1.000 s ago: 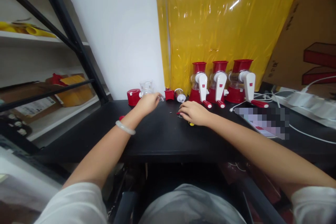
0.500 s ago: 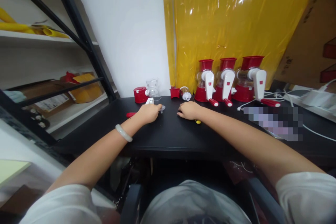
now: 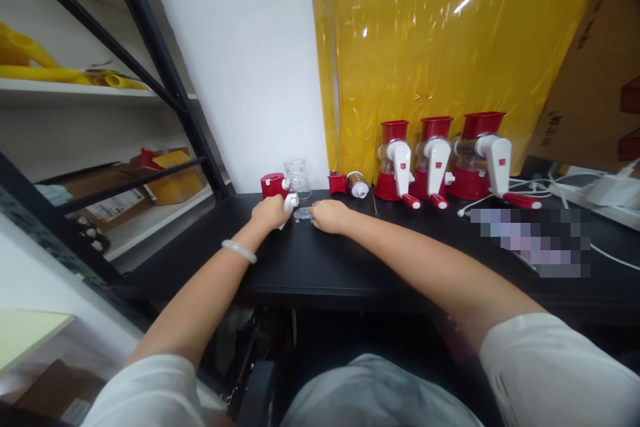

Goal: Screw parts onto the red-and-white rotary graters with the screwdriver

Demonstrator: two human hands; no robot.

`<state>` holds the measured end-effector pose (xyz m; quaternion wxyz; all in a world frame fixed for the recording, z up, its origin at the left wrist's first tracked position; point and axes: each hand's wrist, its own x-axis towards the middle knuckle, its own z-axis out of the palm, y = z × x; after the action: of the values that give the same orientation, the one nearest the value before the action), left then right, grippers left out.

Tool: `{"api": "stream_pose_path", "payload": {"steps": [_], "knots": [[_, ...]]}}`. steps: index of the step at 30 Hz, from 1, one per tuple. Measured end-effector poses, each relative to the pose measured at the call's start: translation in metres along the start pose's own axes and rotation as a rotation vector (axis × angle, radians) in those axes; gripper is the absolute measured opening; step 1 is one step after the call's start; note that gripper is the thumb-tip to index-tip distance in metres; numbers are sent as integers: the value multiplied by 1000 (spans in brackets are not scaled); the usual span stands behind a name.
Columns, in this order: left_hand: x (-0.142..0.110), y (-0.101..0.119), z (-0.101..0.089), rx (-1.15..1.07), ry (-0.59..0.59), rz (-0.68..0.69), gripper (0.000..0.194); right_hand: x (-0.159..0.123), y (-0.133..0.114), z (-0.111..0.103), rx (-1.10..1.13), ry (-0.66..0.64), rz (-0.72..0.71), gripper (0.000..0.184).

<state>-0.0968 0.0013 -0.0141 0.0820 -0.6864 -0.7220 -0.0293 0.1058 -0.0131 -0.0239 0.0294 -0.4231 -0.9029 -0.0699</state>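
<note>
My left hand [image 3: 270, 212] is closed around a white crank handle [image 3: 291, 202], whose hub end sticks out past the fingers. Close by, my right hand [image 3: 330, 216] pinches the edge of a small clear plastic piece [image 3: 303, 213] low over the black table. Its fingertips are partly hidden. Behind my left hand stands a red grater base [image 3: 273, 185] with a white knob. Beside that base is a clear plastic housing [image 3: 296, 173]. A red hopper part [image 3: 337, 183] and a metal grating drum [image 3: 357, 185] with a white end lie beyond my right hand.
Three assembled red-and-white rotary graters [image 3: 397, 167] line the back right of the black table [image 3: 320, 267]. White cables [image 3: 530, 185] and a blurred flat object [image 3: 535, 240] lie at the right. A thin rod [image 3: 375, 202] shows behind my right forearm. Shelving [image 3: 165, 207] stands left.
My left hand has let go of the clear plastic piece and taken up the crank handle. My right hand has moved left to the clear piece. The camera view has shifted slightly.
</note>
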Motion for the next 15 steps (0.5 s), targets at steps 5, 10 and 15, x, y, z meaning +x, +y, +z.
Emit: {"api": "stream_pose_path", "payload": {"steps": [5, 10, 15], "knots": [[-2, 0, 4, 16, 41, -34, 39, 23, 7, 12, 190, 55, 30, 40], [-3, 1, 5, 9, 47, -47, 40, 50, 17, 16, 718, 229, 289, 29], [-7, 3, 4, 45, 52, -32, 41, 70, 21, 21, 1232, 116, 680, 25]]}}
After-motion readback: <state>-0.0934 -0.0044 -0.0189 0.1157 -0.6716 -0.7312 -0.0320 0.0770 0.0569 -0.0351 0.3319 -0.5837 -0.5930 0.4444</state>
